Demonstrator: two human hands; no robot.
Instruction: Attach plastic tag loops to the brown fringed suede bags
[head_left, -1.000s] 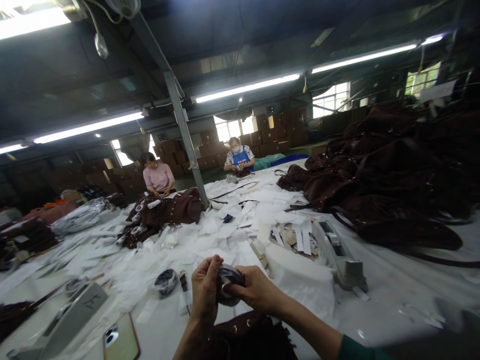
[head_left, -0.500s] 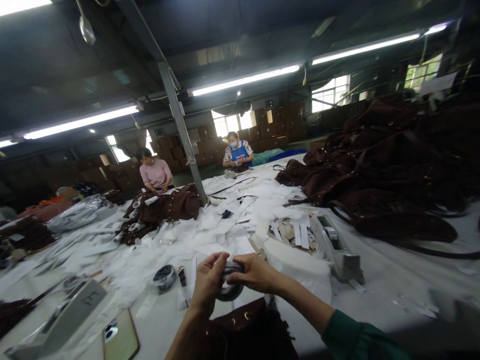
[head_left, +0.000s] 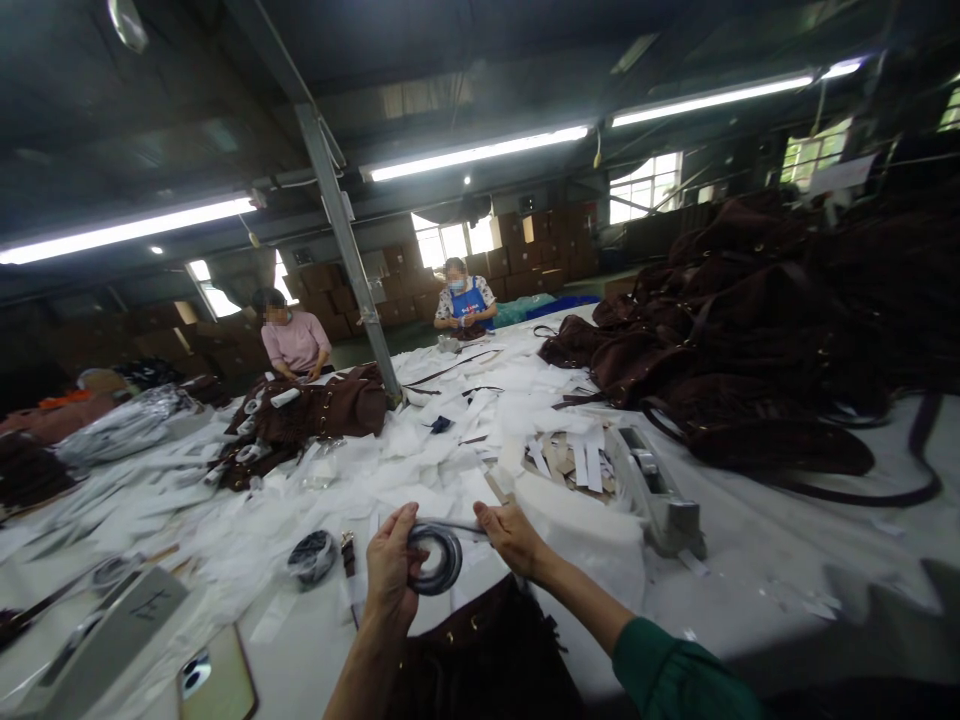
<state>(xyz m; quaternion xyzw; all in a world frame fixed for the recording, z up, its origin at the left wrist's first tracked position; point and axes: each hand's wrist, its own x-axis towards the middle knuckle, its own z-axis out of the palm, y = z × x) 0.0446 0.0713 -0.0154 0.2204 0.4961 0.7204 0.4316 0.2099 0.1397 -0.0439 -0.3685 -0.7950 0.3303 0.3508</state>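
Observation:
My left hand (head_left: 390, 570) is closed on the left side of a coiled dark strap (head_left: 450, 562), which looks wrapped in a thin greyish covering. From the top of the coil a short length runs right to my right hand (head_left: 514, 540), whose thumb and fingers pinch it. Below both hands lies a dark brown fringed bag (head_left: 487, 665) with gold eyelets along its top edge. Left of my left hand are another wrapped dark coil (head_left: 311, 558) and a short brown strap with a buckle (head_left: 348, 555).
Tape dispensers stand at right (head_left: 656, 495) and lower left (head_left: 112, 635), near a phone (head_left: 219, 675). White sheets (head_left: 420, 465) litter the table. Brown bags (head_left: 750, 340) pile up at right, more (head_left: 337, 405) beside a metal post (head_left: 349, 250). Two people work across the table.
My hands have moved apart. The right hand has drawn a length of strap out to the right, and the coil now shows open in my left hand. The view has shifted slightly.

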